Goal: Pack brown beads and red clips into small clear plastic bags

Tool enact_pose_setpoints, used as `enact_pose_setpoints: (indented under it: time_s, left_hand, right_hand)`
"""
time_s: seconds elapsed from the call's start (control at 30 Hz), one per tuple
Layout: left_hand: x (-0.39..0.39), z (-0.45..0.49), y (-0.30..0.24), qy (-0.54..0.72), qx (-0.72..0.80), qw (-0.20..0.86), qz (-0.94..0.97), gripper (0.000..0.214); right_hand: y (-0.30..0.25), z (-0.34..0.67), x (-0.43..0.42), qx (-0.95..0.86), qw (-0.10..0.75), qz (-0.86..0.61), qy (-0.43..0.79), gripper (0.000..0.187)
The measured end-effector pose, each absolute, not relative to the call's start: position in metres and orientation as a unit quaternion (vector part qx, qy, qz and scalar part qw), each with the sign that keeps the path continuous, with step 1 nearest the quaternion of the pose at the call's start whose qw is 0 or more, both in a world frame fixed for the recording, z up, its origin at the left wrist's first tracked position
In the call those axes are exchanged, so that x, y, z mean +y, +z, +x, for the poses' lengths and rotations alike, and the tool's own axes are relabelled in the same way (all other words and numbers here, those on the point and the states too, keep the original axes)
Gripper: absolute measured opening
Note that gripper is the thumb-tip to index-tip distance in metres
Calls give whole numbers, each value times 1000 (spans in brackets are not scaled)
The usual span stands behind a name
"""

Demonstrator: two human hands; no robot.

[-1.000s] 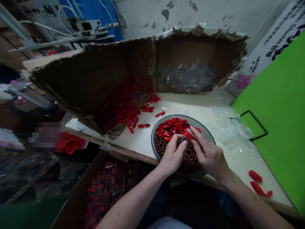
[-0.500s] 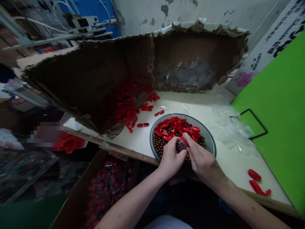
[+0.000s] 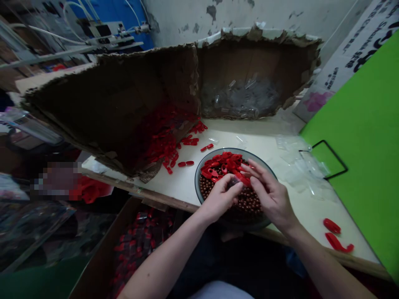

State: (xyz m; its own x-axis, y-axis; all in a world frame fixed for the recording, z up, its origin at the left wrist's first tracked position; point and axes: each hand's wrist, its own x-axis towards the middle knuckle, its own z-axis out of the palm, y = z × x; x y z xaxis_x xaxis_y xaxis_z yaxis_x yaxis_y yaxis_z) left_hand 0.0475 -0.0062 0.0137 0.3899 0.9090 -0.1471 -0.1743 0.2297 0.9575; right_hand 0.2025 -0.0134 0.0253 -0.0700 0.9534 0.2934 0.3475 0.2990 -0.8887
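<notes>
A small clear plastic bag [image 3: 233,183] is enclosed by the curled fingers of the left hand [image 3: 220,198], which are closed on it; its contents cannot be made out. The fingertips [image 3: 249,169] of the right hand [image 3: 272,198] are brought together at a glossy curved red plastic piece [image 3: 242,178], but whether that piece is clamped or merely touched cannot be told. Both hands are held over a shallow grey-rimmed bowl [image 3: 260,160], where a heap of red plastic pieces [image 3: 221,162] lies beside a layer of round brown beads [image 3: 246,203]. The bowl is set near the front edge of a cream tabletop [image 3: 271,143]. The thin bag could be dropped if the left grip were slackened, and the beads could be scattered if the rim were knocked by a wrist. Loose red pieces [image 3: 187,164] are strewn beside a torn brown cardboard box [image 3: 174,83], while two curved red pieces [image 3: 335,236] lie near the table's edge, where they could be brushed off by a forearm.
</notes>
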Motion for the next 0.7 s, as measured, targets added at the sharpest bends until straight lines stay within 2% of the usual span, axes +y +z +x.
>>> enact_pose_setpoints:
  time_s: [0.13, 0.3, 0.43, 0.7]
  left_hand:
    - [-12, 45, 13, 361, 381, 698, 487, 32]
    - [-19, 46, 22, 276, 334, 723, 538, 33]
    - [-23, 47, 29, 241, 327, 732, 547, 32]
    - [-34, 53, 28, 233, 333, 744, 530, 24]
  right_hand:
    - [32, 203, 5, -577, 528, -466, 413, 42]
    - [42, 196, 18, -556, 480, -415, 537, 44]
    - [45, 189, 11, -555, 464, -407, 557, 51]
    - [42, 182, -1, -530, 491, -406, 559, 49]
